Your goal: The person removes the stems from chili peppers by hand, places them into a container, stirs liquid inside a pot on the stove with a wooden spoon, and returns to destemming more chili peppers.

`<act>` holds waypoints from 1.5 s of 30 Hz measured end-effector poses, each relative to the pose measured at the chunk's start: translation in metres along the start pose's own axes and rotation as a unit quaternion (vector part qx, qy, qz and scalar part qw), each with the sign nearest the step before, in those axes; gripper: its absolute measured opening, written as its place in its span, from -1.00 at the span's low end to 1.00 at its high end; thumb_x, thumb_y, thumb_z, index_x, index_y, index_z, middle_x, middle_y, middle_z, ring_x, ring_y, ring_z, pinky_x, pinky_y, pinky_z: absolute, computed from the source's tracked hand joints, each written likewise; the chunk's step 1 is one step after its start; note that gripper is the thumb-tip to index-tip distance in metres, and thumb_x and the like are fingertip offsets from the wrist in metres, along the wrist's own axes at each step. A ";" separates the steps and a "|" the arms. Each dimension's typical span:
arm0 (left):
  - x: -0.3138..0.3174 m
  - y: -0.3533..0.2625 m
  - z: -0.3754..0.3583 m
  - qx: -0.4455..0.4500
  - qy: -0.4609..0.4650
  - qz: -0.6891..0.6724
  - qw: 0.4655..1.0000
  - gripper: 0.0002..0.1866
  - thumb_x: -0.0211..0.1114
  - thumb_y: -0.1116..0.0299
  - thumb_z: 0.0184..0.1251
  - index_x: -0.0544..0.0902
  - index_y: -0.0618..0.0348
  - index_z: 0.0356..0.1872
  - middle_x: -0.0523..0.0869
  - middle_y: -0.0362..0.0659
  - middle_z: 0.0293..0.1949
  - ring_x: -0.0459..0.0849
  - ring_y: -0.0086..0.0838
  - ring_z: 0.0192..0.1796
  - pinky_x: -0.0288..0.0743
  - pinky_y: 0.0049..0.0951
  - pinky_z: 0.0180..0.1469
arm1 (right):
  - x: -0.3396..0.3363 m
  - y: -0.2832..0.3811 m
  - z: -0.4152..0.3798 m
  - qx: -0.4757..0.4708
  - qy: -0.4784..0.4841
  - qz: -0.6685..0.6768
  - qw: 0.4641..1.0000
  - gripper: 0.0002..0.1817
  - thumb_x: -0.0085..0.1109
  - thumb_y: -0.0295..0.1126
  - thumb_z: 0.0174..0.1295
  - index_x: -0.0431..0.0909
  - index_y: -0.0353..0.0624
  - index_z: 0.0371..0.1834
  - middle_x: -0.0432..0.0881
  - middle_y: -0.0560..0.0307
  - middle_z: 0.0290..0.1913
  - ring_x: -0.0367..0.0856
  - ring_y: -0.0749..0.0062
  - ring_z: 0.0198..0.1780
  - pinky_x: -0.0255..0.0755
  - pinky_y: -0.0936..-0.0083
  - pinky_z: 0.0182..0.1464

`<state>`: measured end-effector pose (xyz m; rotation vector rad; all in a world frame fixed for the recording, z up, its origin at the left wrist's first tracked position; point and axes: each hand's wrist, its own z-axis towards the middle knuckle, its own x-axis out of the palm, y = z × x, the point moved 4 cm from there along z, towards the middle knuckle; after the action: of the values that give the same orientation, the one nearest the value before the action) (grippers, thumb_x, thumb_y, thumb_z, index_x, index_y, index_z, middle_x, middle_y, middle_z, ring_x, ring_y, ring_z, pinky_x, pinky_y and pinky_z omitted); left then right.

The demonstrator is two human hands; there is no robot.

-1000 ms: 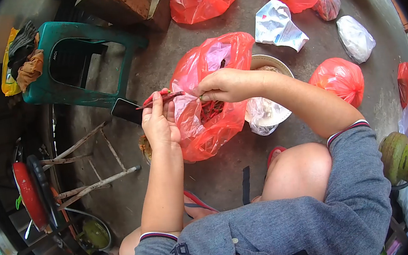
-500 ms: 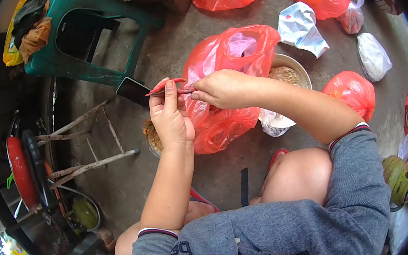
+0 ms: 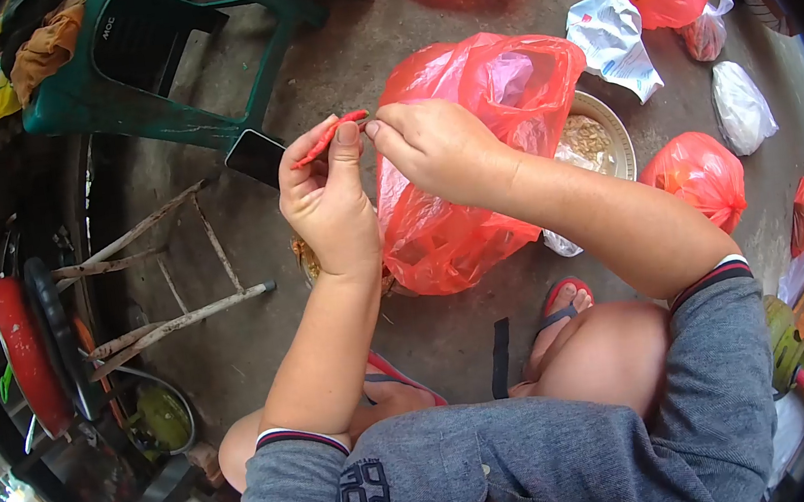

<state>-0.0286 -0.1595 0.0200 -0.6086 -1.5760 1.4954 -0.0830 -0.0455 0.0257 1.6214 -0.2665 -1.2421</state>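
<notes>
Red chili peppers [image 3: 322,143] are pinched between the thumb and fingers of my left hand [image 3: 332,204], raised in front of the body. My right hand [image 3: 435,148] is closed at their right end, its thumb and forefinger pinching what looks like a thin stem, mostly hidden by the fingers. Just beyond and below both hands stands a large, open red plastic bag [image 3: 461,244] with a pale purple bag inside. Behind my left wrist a bowl [image 3: 305,260] with orange-brown contents shows in part.
A round pan [image 3: 624,148] with pale contents sits right of the big bag. A green plastic stool [image 3: 135,123], a phone [image 3: 255,157] and a wooden rack [image 3: 178,326] are on the left. Tied red bags [image 3: 696,180] and a white bag [image 3: 741,108] lie on the right.
Both hands have moved slightly up in the view with the chili peppers. The right fingers have shifted to the peppers' upper right end. The whole view has shifted a little.
</notes>
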 end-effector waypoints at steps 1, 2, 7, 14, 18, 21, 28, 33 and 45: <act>-0.001 -0.006 0.003 0.043 0.018 -0.016 0.999 -0.82 0.28 0.56 0.19 0.54 0.27 -0.18 0.66 -0.10 -0.26 0.64 -0.49 -0.26 0.55 -0.58 -0.17 | 0.000 0.001 0.004 -0.019 -0.026 0.026 0.999 -0.64 -0.19 -0.23 0.26 0.49 -0.32 -0.44 0.56 -0.29 -0.47 0.55 -0.18 -0.33 0.41 0.07 -0.30; -0.004 -0.017 0.007 0.083 0.039 0.010 0.996 -0.82 0.28 0.57 0.19 0.54 0.28 -0.19 0.65 -0.10 -0.27 0.65 -0.46 -0.24 0.55 -0.57 -0.16 | -0.001 -0.013 0.012 0.059 -0.049 0.080 0.994 -0.62 -0.21 -0.23 0.27 0.47 -0.34 -0.45 0.54 -0.21 -0.53 0.57 -0.07 -0.39 0.41 0.13 -0.32; -0.045 -0.051 0.027 0.004 0.205 0.152 0.967 -0.84 0.29 0.60 0.16 0.56 0.27 -0.23 0.59 -0.19 -0.28 0.61 -0.58 -0.23 0.48 -0.61 -0.14 | 0.012 -0.015 0.001 0.234 0.140 0.340 0.900 -0.69 -0.15 -0.21 0.33 0.44 -0.24 -0.33 0.39 0.28 -0.53 0.40 0.59 -0.50 0.35 0.64 -0.42; -0.114 -0.017 -0.009 -0.221 0.375 0.402 0.805 -0.63 0.33 0.55 0.06 0.56 0.35 -0.04 0.59 -0.10 -0.15 0.63 -0.49 -0.14 0.55 -0.53 -0.10 | 0.087 0.030 -0.031 0.015 0.222 0.126 0.967 -0.44 0.03 -0.45 0.00 0.31 -0.38 0.15 0.35 -0.31 0.14 0.34 -0.10 0.20 0.24 0.29 0.25; -0.105 -0.015 0.002 -0.122 0.446 0.416 0.783 -0.60 0.31 0.56 0.04 0.54 0.38 -0.02 0.59 -0.02 -0.08 0.65 -0.44 -0.16 0.57 -0.52 -0.11 | 0.078 0.043 -0.044 0.010 0.218 0.082 0.972 -0.49 0.06 -0.43 0.02 0.37 -0.33 0.11 0.38 -0.25 0.13 0.40 -0.06 0.14 0.31 0.27 0.19; -0.101 -0.012 0.010 -0.159 0.417 0.314 0.838 -0.65 0.27 0.57 0.09 0.54 0.39 -0.04 0.57 -0.03 -0.09 0.65 -0.45 -0.15 0.57 -0.54 -0.10 | 0.054 0.054 -0.051 0.045 0.273 0.070 0.958 -0.56 0.04 -0.44 0.07 0.41 -0.28 0.08 0.46 -0.19 0.05 0.47 -0.02 0.06 0.37 0.25 0.11; -0.089 -0.016 0.010 -0.131 0.440 0.194 0.867 -0.82 0.23 0.51 0.16 0.62 0.31 -0.20 0.63 -0.07 -0.20 0.64 -0.44 -0.18 0.53 -0.51 -0.12 | -0.032 0.030 -0.063 0.175 0.245 -0.260 0.917 -0.71 0.02 -0.40 0.10 0.51 -0.21 -0.09 0.60 -0.07 -0.18 0.56 0.05 -0.09 0.45 0.23 -0.06; -0.086 -0.014 0.014 -0.062 0.428 0.159 0.887 -0.85 0.25 0.43 0.15 0.64 0.26 -0.29 0.66 -0.06 -0.30 0.65 -0.30 -0.24 0.48 -0.43 -0.17 | -0.049 0.005 -0.060 0.258 0.296 -0.333 0.857 -0.67 0.03 -0.38 0.09 0.53 -0.19 -0.06 0.63 -0.13 -0.20 0.59 0.00 -0.12 0.43 0.21 -0.02; -0.102 -0.006 0.050 0.012 0.299 0.154 0.942 -0.89 0.20 0.47 0.19 0.63 0.27 -0.31 0.64 -0.08 -0.36 0.64 -0.37 -0.33 0.49 -0.48 -0.31 | -0.055 0.032 0.096 0.092 0.202 -0.380 0.898 -0.60 0.10 -0.37 0.12 0.40 -0.21 0.05 0.53 -0.16 -0.04 0.49 -0.01 0.03 0.38 0.24 0.08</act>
<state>-0.0163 -0.2715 0.0051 -1.2095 -1.0178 1.3642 -0.1733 -0.0783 0.0895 2.2059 0.5886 -1.4144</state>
